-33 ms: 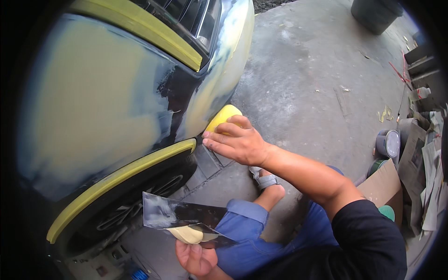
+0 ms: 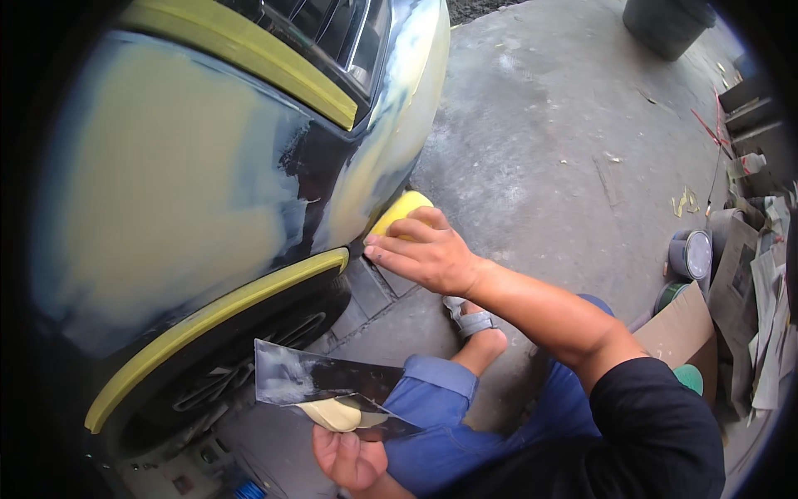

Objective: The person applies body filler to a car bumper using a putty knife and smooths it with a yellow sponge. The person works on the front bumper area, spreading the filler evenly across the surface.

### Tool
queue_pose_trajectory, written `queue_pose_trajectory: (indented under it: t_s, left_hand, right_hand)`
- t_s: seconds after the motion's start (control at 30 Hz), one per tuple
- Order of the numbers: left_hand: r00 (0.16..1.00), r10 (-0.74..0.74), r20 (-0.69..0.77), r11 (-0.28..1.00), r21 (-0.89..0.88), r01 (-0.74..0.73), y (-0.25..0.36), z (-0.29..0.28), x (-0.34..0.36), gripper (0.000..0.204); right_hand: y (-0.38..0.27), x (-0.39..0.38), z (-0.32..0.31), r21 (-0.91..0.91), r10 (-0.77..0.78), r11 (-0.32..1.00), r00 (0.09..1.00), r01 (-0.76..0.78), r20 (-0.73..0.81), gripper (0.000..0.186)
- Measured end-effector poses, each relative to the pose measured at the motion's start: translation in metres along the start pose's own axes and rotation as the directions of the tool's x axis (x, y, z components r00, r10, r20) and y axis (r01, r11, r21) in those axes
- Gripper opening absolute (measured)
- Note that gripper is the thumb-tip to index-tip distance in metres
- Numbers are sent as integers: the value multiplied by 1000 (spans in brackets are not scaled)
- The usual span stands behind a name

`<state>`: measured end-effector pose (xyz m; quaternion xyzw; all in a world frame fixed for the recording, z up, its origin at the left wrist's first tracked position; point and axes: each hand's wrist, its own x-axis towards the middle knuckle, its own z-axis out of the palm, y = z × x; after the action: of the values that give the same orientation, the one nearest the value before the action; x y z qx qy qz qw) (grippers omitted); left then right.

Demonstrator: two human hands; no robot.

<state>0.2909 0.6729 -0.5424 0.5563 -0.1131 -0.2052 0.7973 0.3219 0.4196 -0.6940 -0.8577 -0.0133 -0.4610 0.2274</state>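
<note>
My right hand (image 2: 426, 252) is closed around a yellow spreader (image 2: 401, 208), holding it at the lower edge of the bumper corner (image 2: 366, 179). The fingers hide much of the spreader. Low in the picture, my left hand (image 2: 347, 459) pinches the edge of a dark, shiny mixing board (image 2: 324, 374). A thick mound of cream-coloured filler (image 2: 332, 413) lies on the board by the fingers, and whitish smears cover its far left part. Broad patches of dried-looking filler spread over the car's dark fender (image 2: 166, 183).
Yellow masking tape (image 2: 224, 328) follows the wheel arch above the tyre (image 2: 249, 374). More tape (image 2: 266, 58) borders the headlight. On the right stand a paint can (image 2: 691, 254), cardboard (image 2: 682, 333) and papers (image 2: 765, 291). A dark bucket (image 2: 665, 29) is on the concrete floor at the far right.
My right hand and the spreader have shifted very slightly down and right along the bumper edge. My left hand and the board look almost unchanged.
</note>
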Motion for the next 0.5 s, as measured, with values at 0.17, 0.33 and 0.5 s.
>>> queue_pose_trajectory:
  t_s: [0.17, 0.33, 0.5]
  left_hand:
    - [996, -50, 75, 998, 28, 48, 3, 4, 3, 51]
    - [991, -33, 127, 999, 12, 32, -1, 7, 9, 52]
    - [993, 0, 121, 999, 33, -4, -3, 8, 11, 54]
  right_hand:
    - [-6, 0, -28, 396, 463, 829, 882, -396, -89, 41]
    - [9, 38, -41, 417, 569, 795, 779, -440, -263, 42]
    - [-23, 46, -12, 347, 506, 848, 807, -400, -304, 53]
